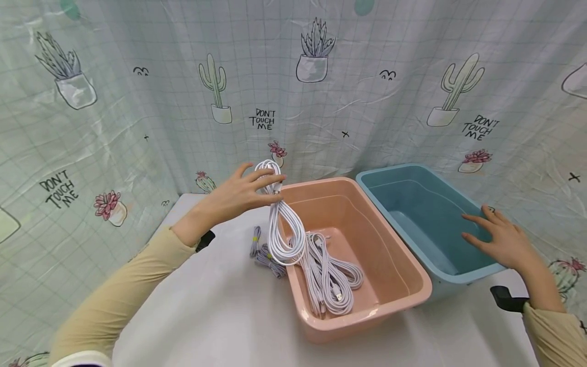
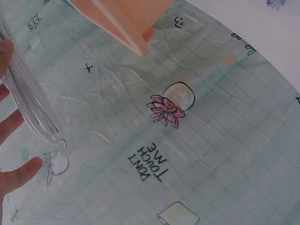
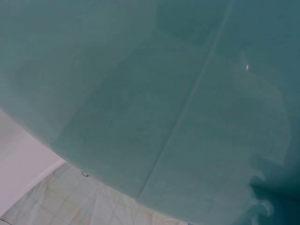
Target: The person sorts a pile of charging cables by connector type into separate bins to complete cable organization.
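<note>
My left hand (image 1: 245, 188) pinches a coiled bundle of white cable (image 1: 286, 237) between thumb and fingers, and the loops hang down over the left rim of the pink bin (image 1: 390, 255). In the left wrist view this cable (image 2: 30, 96) shows at the left edge beside my fingertips. Inside the pink bin lie several more coiled cables (image 1: 332, 280), a USB plug visible on one. My right hand (image 1: 506, 239) lies over the right rim of the blue bin (image 1: 412, 204), fingers spread loosely and holding nothing. The right wrist view is filled by the blue bin's wall (image 3: 178, 117).
Small grey cable bundles (image 1: 269, 260) with yellow ties lie on the white table (image 1: 206, 306), just left of the pink bin. Both bins stand side by side. A curtain (image 1: 275, 76) printed with cacti hangs behind and along the sides.
</note>
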Motion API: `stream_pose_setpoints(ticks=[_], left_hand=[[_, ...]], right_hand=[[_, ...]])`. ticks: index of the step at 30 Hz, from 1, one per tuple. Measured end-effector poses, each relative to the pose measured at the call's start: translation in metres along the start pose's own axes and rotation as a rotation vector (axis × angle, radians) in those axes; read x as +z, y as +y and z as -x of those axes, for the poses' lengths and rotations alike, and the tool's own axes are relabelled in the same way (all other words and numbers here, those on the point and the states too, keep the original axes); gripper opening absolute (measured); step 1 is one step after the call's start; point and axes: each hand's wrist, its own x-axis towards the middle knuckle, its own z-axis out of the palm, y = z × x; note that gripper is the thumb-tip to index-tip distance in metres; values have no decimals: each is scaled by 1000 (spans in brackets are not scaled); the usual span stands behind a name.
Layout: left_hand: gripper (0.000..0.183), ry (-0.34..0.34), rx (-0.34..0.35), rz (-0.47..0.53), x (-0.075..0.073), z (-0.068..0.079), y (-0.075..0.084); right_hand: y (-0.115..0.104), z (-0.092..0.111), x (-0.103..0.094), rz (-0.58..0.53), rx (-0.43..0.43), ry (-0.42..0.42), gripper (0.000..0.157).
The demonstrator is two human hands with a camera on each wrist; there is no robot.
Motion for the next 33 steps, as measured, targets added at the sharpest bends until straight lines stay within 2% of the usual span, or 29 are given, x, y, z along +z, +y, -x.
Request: stream_pose_setpoints(ticks=[17, 26, 33], left_hand=[[57, -38, 81, -42, 13, -45, 24], [42, -33, 138, -6, 26, -61, 38], [36, -54, 162, -32, 33, -69, 46]], right_hand=[[1, 2, 2, -2, -2, 9, 60], [1, 3, 3, 1, -4, 10, 60], [0, 2, 3, -6, -1, 17, 60]])
